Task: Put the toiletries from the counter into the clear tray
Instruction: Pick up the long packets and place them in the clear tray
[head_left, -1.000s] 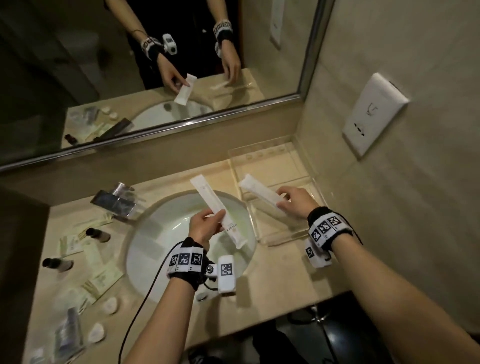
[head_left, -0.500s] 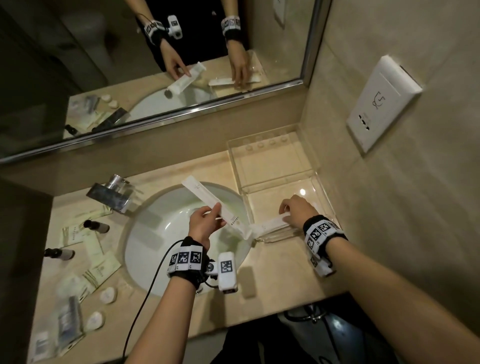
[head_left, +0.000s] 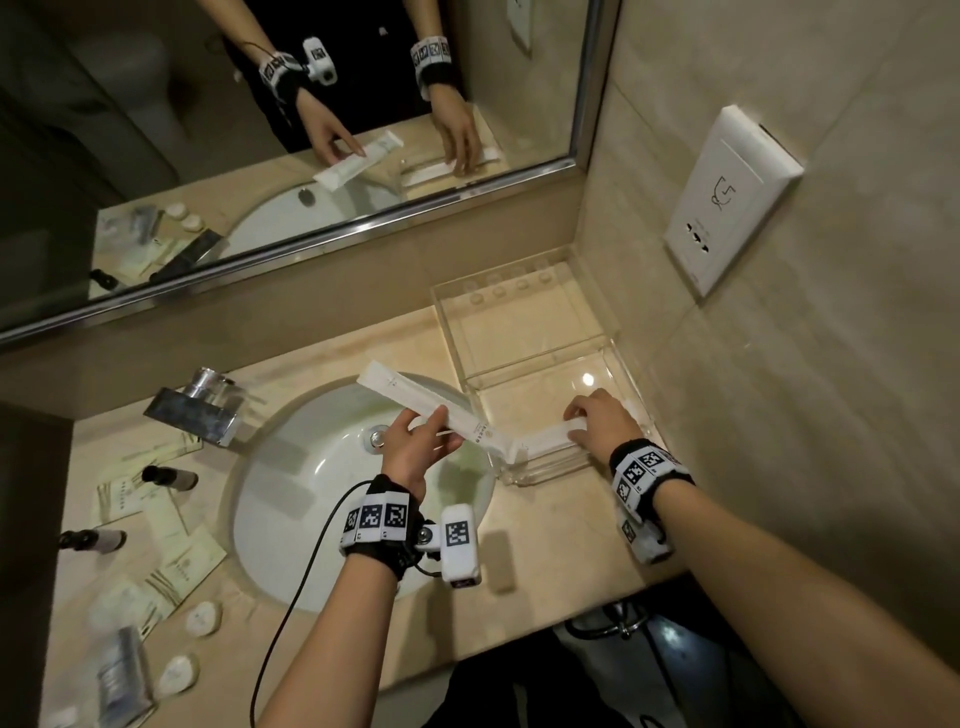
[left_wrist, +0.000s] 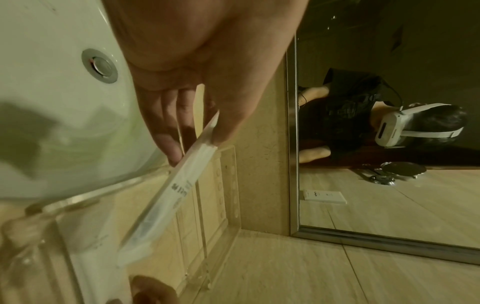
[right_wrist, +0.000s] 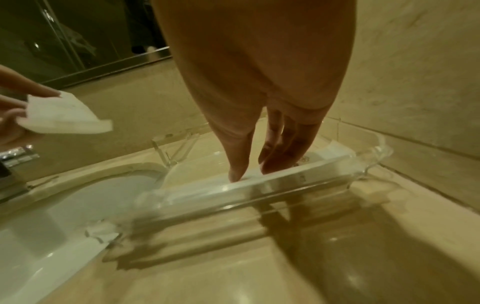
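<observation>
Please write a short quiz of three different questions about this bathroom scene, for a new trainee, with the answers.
1. True or false: the left hand holds a long white paper packet over the white sink basin.
2. Where does the right hand place its white packet?
A) transparent acrylic tray
B) sink
C) chrome faucet
3. How many small dark-capped bottles lie left of the sink?

Key: 1 true; 2 A; 3 two.

Bare forearms, black wristbands (head_left: 378, 525) bearing square-coded white tags (left one cabled)
</observation>
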